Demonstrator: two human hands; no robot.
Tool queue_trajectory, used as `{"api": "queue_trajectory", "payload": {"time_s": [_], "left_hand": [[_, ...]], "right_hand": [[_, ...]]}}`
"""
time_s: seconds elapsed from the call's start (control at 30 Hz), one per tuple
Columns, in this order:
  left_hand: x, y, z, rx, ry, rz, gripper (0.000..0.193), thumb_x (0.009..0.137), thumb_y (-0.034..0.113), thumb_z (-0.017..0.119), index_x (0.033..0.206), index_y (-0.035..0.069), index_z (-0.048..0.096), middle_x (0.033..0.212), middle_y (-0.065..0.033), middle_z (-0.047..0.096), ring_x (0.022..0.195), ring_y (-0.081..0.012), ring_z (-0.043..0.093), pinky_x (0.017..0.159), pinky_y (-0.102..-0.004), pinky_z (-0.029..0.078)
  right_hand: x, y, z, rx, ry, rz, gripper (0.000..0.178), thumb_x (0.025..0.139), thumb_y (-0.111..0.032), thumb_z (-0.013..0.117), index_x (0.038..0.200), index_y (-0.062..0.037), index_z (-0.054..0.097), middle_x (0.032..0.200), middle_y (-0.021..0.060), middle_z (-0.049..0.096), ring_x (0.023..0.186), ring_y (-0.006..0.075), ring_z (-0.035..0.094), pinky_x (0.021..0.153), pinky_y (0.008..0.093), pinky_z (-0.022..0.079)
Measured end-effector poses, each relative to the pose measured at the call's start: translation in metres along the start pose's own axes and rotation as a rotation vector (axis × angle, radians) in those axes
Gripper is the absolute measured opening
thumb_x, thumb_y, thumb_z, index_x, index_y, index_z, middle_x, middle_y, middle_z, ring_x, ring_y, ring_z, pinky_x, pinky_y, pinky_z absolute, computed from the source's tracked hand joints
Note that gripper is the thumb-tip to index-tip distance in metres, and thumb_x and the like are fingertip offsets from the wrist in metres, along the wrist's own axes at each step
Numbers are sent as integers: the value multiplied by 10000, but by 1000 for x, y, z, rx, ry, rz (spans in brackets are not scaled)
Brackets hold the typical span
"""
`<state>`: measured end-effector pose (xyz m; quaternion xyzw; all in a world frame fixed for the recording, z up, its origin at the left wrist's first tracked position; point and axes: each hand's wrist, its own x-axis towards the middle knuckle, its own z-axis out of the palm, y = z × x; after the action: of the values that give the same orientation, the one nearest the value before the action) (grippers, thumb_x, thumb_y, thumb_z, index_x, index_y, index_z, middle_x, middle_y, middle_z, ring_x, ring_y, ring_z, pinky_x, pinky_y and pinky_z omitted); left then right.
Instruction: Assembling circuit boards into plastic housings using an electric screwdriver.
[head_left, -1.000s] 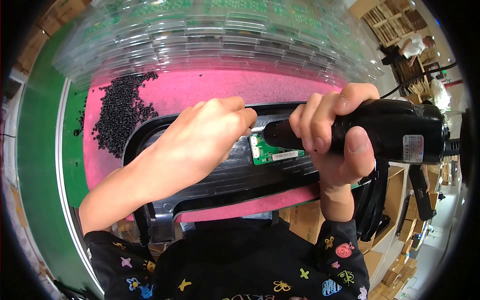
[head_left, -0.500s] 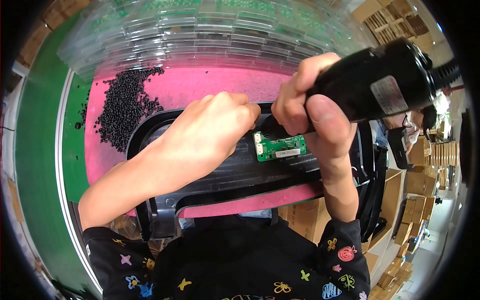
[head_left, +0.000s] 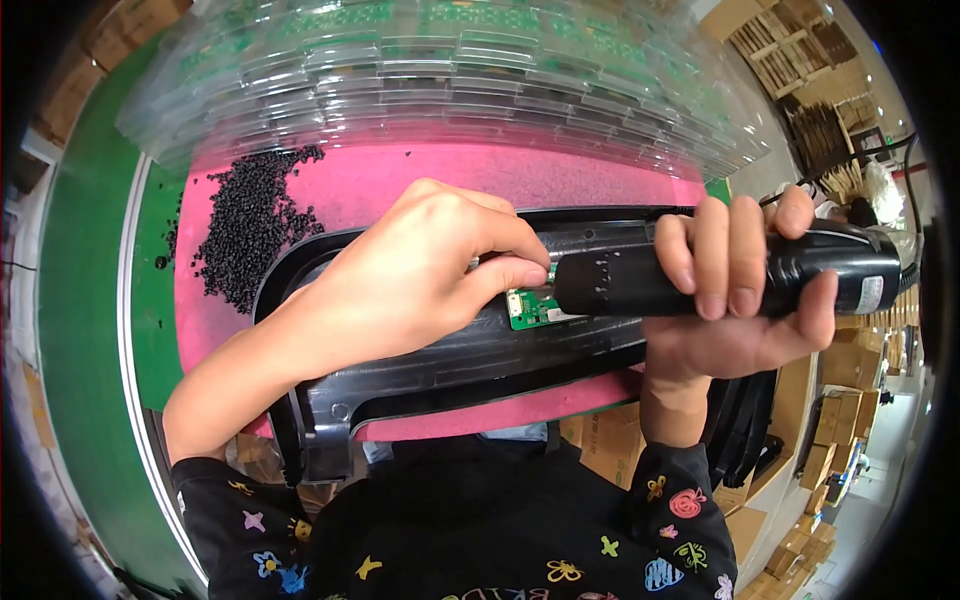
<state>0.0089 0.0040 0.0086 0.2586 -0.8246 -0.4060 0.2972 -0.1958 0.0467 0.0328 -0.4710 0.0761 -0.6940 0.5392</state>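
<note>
Pink mat [head_left: 560, 178], half-hidden circuit board [head_left: 528, 317]

Cardboard boxes [head_left: 852, 358]; pale floor [head_left: 856, 505]

Factory-type assembly workshop, likely electronics: stacked clear plastic trays [head_left: 450, 95] with green boards showing through beyond both hands, heap of small black parts [head_left: 245, 225] past the left hand [head_left: 420, 265], pink work mat [head_left: 500, 180] under it all. Right hand [head_left: 735, 270] grips a black handheld tool [head_left: 630, 285] over a green circuit board [head_left: 528, 309] in a black plastic shell [head_left: 450, 370]. Cardboard boxes [head_left: 852, 395] well off right of the right hand, slatted wood [head_left: 795, 50] farther beyond it, storage-floor look.
</note>
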Motion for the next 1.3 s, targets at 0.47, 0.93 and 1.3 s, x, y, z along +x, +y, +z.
{"api": "queue_trajectory", "payload": {"time_s": [0.47,0.93,1.3], "left_hand": [[3,-3,4,-6,-64,95,106,791,52,735,848,-15,675,767,-111,673,683,-265,663,606,-324,516],[1,-11,3,112,17,141,119,763,23,745,855,-20,681,785,-118,669,719,-264,673,620,-330,522],[-4,-12,3,97,-17,166,138,766,16,719,887,-30,670,829,-140,623,756,-327,634,649,-385,513]], "right_hand": [[-6,-18,3,-78,-122,-85,337,895,-356,595,1078,-104,468,657,-34,532,547,79,503,602,251,428],[-8,-8,6,-272,-146,211,408,875,-371,638,1066,-85,420,640,12,521,512,131,489,499,276,427],[-13,7,11,-291,-303,292,440,824,-336,766,979,-84,440,602,3,523,496,142,500,490,290,432]]}}
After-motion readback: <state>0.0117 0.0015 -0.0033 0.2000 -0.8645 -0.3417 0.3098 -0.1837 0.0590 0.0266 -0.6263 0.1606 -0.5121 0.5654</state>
